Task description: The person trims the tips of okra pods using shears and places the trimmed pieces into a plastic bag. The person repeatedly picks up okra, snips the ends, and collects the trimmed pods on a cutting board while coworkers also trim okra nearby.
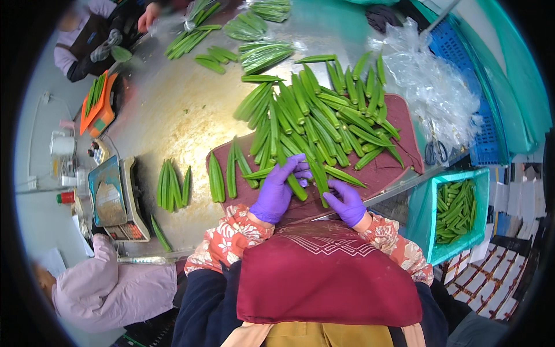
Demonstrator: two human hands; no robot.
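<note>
Both my hands wear purple gloves and work at the near edge of a heap of green okra (324,124) on a dark red cloth (404,118). My left hand (276,194) is closed around an okra pod (296,188), whose end sticks out below the fingers. Beside it, my right hand (347,203) has its thumb and fingertips at the lower end of another okra pod (318,176), which stands nearly upright between the hands. Several single pods (231,173) lie on the cloth left of my left hand.
Okra bundles (172,186) and a scale (118,202) are on the metal table's left. Bagged okra (263,55) lies at the far side. Clear plastic bags (428,81), scissors (435,151) and a lined okra crate (457,211) are right. Co-workers (110,283) stand left and far left.
</note>
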